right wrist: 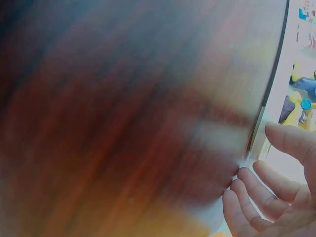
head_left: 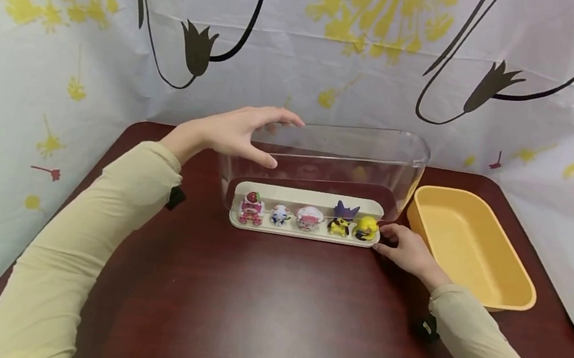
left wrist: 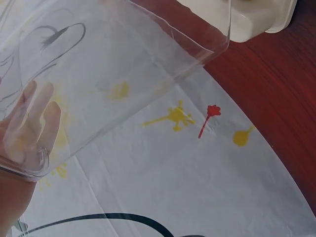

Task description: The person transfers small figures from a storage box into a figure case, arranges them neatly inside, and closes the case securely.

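My left hand (head_left: 233,131) grips the left end of a large clear plastic cover (head_left: 353,172), thumb in front and fingers behind. Tilted, the cover stands over and behind a long white tray (head_left: 303,235). Along the tray sit several small figurines: a pink bear (head_left: 251,213) topped with a strawberry, a little white-and-blue one (head_left: 279,215), a pink one in a white hat (head_left: 309,218), a purple-and-yellow one (head_left: 341,219) and a yellow one (head_left: 366,228). At the tray's right end, my right hand (head_left: 405,249) holds the corner between thumb and fingers.
A yellow plastic bin (head_left: 459,250) stands to the right, close to my right forearm. Everything rests on a dark red wooden table (head_left: 259,308). A white cloth with printed flowers (head_left: 354,79) hangs behind and at both sides.
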Demonstrator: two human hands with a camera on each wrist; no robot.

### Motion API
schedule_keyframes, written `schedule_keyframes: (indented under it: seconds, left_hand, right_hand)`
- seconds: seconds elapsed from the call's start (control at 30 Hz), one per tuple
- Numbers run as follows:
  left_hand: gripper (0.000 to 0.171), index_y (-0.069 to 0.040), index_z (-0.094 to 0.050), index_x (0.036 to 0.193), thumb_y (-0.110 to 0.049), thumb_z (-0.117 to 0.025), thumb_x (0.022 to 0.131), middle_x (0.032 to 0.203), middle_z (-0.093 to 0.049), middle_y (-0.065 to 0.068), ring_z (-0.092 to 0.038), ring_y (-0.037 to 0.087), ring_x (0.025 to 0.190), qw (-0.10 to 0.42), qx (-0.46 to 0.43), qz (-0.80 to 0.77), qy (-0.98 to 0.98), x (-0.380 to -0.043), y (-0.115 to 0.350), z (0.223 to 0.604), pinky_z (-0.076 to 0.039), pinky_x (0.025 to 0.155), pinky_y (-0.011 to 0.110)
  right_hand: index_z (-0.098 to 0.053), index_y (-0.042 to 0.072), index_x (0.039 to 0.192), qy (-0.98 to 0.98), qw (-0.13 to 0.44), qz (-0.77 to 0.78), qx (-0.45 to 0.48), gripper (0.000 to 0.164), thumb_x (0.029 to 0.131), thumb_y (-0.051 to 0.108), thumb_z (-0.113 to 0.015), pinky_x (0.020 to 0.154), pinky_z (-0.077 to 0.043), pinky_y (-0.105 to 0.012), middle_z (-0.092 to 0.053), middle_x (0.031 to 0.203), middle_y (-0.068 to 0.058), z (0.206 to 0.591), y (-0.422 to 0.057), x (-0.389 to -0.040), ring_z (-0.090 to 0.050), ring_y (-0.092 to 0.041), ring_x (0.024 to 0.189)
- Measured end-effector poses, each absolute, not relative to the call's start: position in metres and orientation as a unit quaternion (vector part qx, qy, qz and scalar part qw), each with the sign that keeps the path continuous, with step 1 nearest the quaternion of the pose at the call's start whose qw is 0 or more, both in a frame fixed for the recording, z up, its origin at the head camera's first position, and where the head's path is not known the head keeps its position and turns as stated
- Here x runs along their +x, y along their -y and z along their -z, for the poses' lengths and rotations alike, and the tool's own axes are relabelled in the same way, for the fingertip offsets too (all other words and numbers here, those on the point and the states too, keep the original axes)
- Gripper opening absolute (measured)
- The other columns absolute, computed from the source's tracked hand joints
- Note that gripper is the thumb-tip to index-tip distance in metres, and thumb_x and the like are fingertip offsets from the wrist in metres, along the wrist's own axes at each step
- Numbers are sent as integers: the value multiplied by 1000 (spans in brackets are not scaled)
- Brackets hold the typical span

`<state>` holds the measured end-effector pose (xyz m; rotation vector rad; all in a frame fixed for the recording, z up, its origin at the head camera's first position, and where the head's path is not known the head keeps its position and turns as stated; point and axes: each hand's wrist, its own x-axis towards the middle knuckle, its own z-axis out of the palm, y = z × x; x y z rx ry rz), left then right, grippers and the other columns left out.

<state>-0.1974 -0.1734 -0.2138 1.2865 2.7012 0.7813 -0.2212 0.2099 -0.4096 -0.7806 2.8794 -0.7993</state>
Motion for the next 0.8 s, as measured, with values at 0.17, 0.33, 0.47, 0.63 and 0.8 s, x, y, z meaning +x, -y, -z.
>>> schedule_keyframes:
  seconds: [0.17,0.33,0.47,0.63,0.8]
  left_hand:
    - [68,-18,-36,131,-35,-69,74,127,-39,-5,-38,10,109,19,428,-233,-873,-213,174,228,-32,87,32]
    - [68,-18,-37,131,-39,-68,74,128,-39,-6,-40,10,108,26,427,-228,-875,-217,171,232,-32,87,31]
    - [68,-18,-38,131,-40,-67,74,129,-38,-7,-38,9,109,35,426,-231,-874,-220,169,233,-33,87,31]
    - [67,-17,-38,131,-39,-68,74,131,-37,-7,-36,8,112,48,431,-235,-870,-224,166,237,-33,88,29]
    - [65,-17,-40,129,-37,-68,74,128,-40,-5,-43,11,103,49,439,-231,-867,-227,164,244,-33,85,29]
  right_hand:
    - [-57,-7,103,-930,14,259,-259,35,76,14,-68,76,-41,-44,-59,92,-18,413,-210,-222,-56,-31,83]
    - [-57,-6,103,-930,13,263,-257,35,76,13,-68,76,-41,-44,-59,92,-18,415,-211,-222,-55,-31,84]
    - [-57,-6,103,-930,15,264,-254,35,76,14,-68,76,-41,-44,-59,92,-18,414,-210,-221,-55,-31,84]
    - [-57,-5,101,-931,16,263,-254,33,76,13,-68,76,-41,-44,-58,91,-18,414,-210,-220,-55,-30,84]
    - [-58,-5,100,-929,14,266,-258,31,76,12,-68,75,-41,-43,-59,90,-15,413,-210,-220,-55,-29,83]
